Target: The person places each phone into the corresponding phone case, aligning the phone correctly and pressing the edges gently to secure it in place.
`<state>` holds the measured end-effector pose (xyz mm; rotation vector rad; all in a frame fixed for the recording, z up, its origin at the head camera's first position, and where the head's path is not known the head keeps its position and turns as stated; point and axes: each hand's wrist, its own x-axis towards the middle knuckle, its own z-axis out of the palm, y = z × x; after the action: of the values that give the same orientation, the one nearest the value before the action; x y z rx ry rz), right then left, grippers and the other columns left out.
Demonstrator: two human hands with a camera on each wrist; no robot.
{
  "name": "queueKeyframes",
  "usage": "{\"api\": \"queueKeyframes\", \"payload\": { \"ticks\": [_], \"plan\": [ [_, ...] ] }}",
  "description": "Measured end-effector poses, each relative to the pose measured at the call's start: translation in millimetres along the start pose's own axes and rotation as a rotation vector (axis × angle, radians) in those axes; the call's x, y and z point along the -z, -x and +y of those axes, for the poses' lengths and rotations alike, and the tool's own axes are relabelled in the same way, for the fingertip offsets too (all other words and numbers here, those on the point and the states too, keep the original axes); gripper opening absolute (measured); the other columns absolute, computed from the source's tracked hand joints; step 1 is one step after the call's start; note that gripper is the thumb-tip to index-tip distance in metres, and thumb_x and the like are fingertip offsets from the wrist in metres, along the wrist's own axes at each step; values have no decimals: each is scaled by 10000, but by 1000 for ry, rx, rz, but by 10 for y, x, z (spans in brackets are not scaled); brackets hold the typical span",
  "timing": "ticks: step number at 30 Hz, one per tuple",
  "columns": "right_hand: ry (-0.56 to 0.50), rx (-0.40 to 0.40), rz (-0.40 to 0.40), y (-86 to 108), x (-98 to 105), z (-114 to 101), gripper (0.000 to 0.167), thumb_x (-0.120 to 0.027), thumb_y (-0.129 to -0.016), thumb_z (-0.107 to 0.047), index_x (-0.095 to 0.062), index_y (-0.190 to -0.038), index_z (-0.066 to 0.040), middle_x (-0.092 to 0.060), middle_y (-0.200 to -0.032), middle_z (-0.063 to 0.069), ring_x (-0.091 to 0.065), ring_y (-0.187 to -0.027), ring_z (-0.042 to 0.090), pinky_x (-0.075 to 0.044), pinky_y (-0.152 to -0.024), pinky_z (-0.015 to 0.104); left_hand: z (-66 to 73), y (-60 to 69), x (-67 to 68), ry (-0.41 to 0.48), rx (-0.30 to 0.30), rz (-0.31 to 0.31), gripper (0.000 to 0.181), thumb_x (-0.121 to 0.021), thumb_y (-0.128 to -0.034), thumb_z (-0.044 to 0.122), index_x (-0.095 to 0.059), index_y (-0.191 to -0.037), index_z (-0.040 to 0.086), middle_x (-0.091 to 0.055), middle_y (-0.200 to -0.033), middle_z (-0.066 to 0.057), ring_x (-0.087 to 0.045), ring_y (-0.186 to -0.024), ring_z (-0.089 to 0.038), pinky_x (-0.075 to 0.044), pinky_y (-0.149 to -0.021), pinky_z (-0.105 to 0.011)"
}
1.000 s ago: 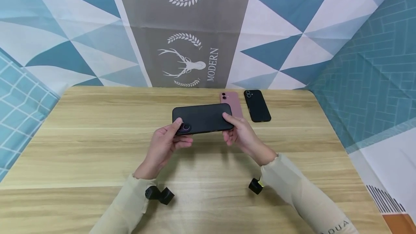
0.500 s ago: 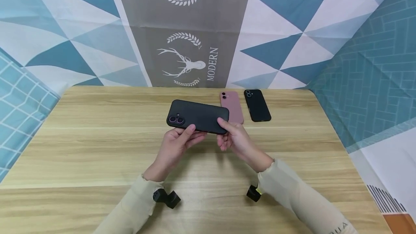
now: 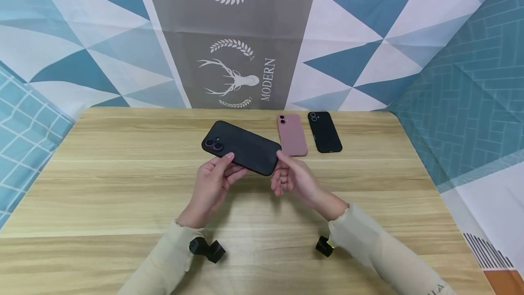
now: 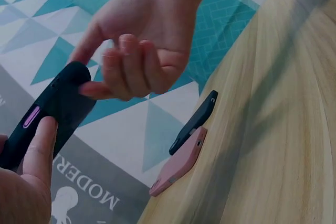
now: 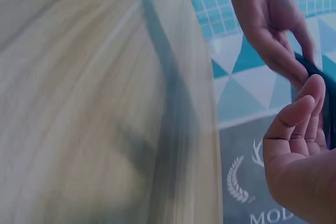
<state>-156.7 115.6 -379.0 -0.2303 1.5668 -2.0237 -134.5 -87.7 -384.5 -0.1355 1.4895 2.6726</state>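
A smartphone in a black case is held above the table, tilted down to its right end, with its camera side up. My left hand pinches its near long edge, thumb on the back and fingers below. At the right end my right hand holds the corner between thumb and index finger; its other fingers are curled. A purple slot shows in the case's side edge in the left wrist view. In the right wrist view both hands hide most of the phone.
Behind my right hand, a pink phone and a black phone lie back-up side by side near the far edge of the wooden table. A patterned cloth hangs beyond that edge.
The cased phone has swung clockwise and shifted slightly left, uncovering the pink phone. My left hand has changed its grip from the camera corner to the near long edge.
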Motion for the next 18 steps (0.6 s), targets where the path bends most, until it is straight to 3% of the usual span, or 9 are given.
{"api": "queueKeyframes", "payload": {
  "ticks": [6,18],
  "plan": [
    [-38,17,42,-40,97,-29,382,-281,-1026,-334,-574,-901,-123,-631,-622,-21,-574,-519,112,-490,-506,212,45,1,75,-22,45,29,329,-385,-977,62,-678,-836,109,-720,-757,-11,-690,-664,-105,-590,-625,-230],
    [-45,-51,72,-110,31,-80,341,-388,-1009,-320,-650,-852,-167,-639,-690,-58,-593,-598,68,-514,-584,198,29,23,43,-105,121,-42,334,-390,-956,57,-666,-778,118,-704,-695,14,-654,-570,-78,-569,-544,-195]
  ]
}}
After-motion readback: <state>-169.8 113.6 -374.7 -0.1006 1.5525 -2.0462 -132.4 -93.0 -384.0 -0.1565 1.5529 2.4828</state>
